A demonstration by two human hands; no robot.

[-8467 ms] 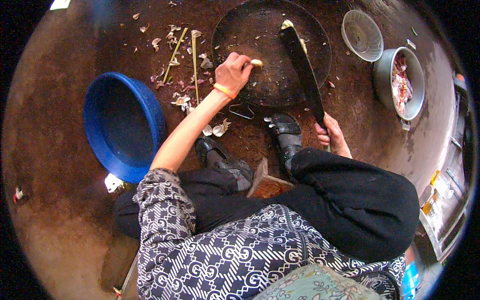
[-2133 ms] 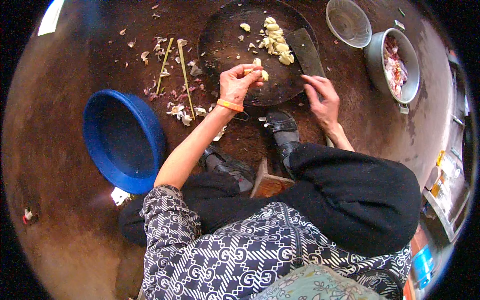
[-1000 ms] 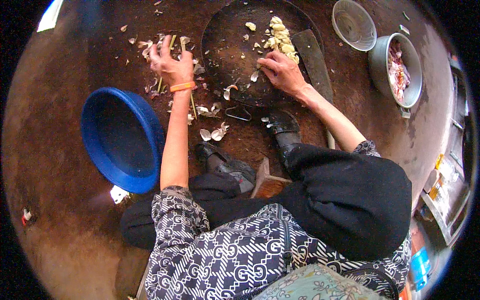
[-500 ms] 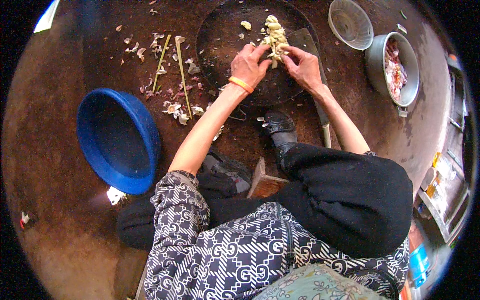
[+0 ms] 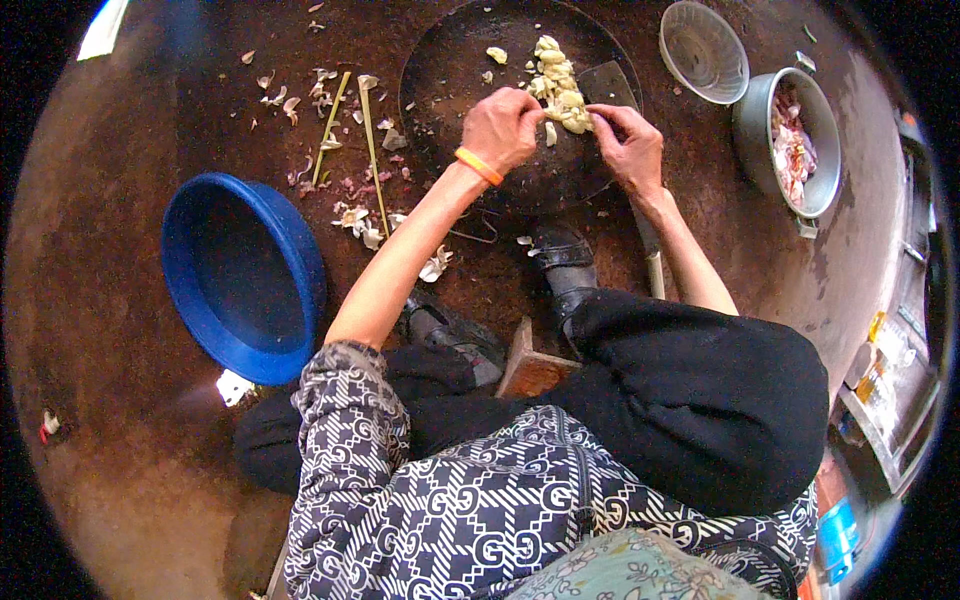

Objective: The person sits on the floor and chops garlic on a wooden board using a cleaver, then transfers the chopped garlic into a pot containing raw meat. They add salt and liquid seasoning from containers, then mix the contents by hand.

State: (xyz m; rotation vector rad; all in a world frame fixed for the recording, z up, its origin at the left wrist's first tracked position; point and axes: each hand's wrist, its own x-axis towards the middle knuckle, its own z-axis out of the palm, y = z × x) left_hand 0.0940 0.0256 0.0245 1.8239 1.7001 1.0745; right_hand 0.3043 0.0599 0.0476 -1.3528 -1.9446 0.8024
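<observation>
Since one second ago, my left hand [image 5: 500,130] has moved from the whitish papery skins [image 5: 352,218] on the brown floor to the near left edge of a heap of pale, crushed garlic cloves [image 5: 556,80]. My right hand [image 5: 632,145] is at the heap's near right edge. On each hand I bend thumb and forefinger toward one another; whether a piece is clamped between them I cannot tell. The heap lies on the right half of a round, dark chopping board [image 5: 450,70], its long axis running away from me, the narrower end pointing to the far rim and leaning slightly left. Just beside its right flank, a broad grey cleaver [image 5: 612,85] extends beneath my right hand, its pale handle pointing toward me past the board's near edge. Open room lies chiefly left of the heap, among scattered crumbs.
</observation>
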